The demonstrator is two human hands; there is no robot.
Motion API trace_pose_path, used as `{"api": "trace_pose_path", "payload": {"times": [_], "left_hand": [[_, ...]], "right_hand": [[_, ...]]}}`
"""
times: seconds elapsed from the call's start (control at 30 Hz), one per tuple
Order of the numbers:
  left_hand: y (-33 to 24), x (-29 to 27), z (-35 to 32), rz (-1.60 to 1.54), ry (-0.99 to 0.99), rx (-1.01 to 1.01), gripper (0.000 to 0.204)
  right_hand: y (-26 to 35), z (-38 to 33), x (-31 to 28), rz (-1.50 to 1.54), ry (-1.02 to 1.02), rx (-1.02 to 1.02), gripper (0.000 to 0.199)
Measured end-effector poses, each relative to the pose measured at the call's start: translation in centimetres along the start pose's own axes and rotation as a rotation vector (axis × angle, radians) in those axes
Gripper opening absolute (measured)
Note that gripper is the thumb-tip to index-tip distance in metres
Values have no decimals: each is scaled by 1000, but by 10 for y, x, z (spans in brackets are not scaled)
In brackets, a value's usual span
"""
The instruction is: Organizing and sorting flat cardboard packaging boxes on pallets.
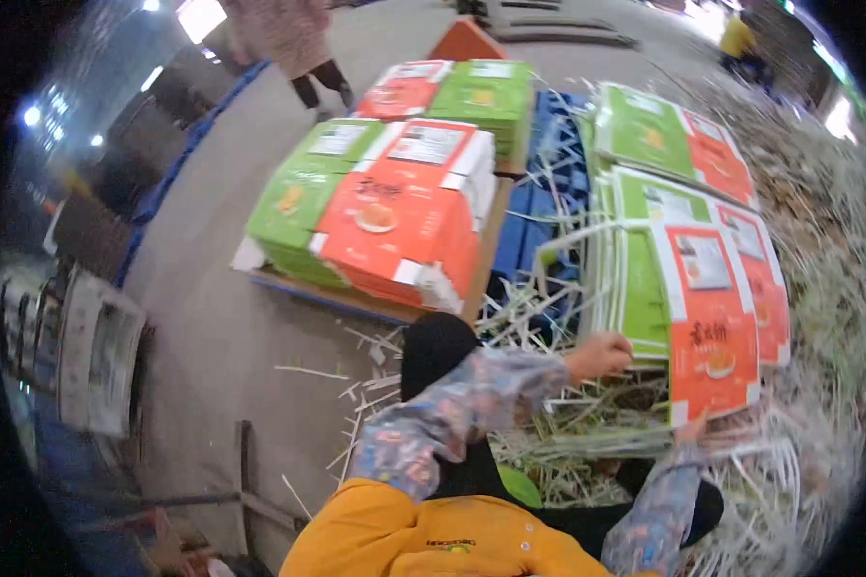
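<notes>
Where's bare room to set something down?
Bare grey floor, between the long blue band at left and the left green and orange cardboard stacks. Crowded: the slatted blue pallet, strewn with thin pale strips, and the right green and orange cardboard stacks, with the left hand and right hand there.

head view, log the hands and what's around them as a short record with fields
left hand: fingers curled by the green sheets' lower edge; grip unclear
right hand: blurred, near the lower end of the orange-red panel; grip unclear
left piles: green cartons, orange-red cartons
between piles: blue pallet
scrap: pale strips
background: person in patterned coat
</notes>
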State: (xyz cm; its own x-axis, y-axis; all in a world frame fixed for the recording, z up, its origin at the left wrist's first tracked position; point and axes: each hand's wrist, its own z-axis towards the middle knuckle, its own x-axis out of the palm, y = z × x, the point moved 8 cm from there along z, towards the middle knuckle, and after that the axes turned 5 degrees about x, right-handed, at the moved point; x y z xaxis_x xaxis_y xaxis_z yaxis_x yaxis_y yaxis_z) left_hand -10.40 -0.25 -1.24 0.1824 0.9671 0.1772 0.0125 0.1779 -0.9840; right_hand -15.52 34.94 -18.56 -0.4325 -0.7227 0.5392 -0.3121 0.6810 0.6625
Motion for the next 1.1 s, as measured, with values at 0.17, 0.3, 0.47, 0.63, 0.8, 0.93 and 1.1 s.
{"api": "trace_pose_path", "payload": {"times": [0.17, 0.3, 0.47, 0.63, 0.8, 0.93, 1.1], "left_hand": [[27, 21, 6, 116, -90, -158, 29], [47, 16, 19, 2, -154, -339, 38], [63, 45, -20, -351, -36, -455, 36], [80, 33, -38, -384, -78, -430, 30], [66, 10, -63, -440, -42, -361, 35], [67, 10, -70, -514, -50, -439, 42], [57, 24, -83, -850, -159, -594, 45]], "right_hand": [[-26, -65, 56, -194, -181, -104, 43], [-38, -159, 132, -75, 11, -225, 36], [-71, -198, 107, -84, 19, -202, 38], [-21, -200, 89, -302, -17, -367, 37], [67, -176, 38, -306, -324, -550, 37], [78, -173, 44, -635, -358, -577, 36], [78, -166, 34, -688, -422, -627, 41]]}}
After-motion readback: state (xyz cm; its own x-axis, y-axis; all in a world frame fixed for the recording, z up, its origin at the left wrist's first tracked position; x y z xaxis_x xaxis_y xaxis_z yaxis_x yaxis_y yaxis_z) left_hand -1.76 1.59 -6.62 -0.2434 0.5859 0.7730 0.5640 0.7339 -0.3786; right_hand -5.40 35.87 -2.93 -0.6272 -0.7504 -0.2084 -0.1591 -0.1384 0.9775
